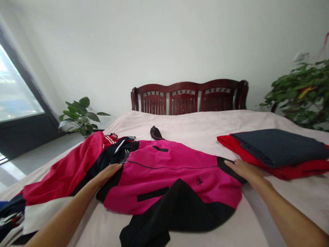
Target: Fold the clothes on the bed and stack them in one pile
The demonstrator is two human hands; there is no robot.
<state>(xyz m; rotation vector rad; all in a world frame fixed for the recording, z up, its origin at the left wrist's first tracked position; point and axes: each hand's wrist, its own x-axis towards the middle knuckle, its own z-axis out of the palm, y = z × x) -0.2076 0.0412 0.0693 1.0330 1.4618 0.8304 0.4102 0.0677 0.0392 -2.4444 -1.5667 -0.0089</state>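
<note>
Pink jacket spread on bed, frame centre toward 6 o'clock. Your left hand pinches dark hem at 9; your right hand grips collar at 3. Near sleeve, bent toward 6, could bunch if you lift unevenly. Hem end lies against clothes heap at 9; might drag it along. Wide right swing could skew folded stack at 2. Jacket cloth soft-looking, matte, rippled along zip; heap crumpled, stack flat-layered, bed cover lightly creased.
</note>
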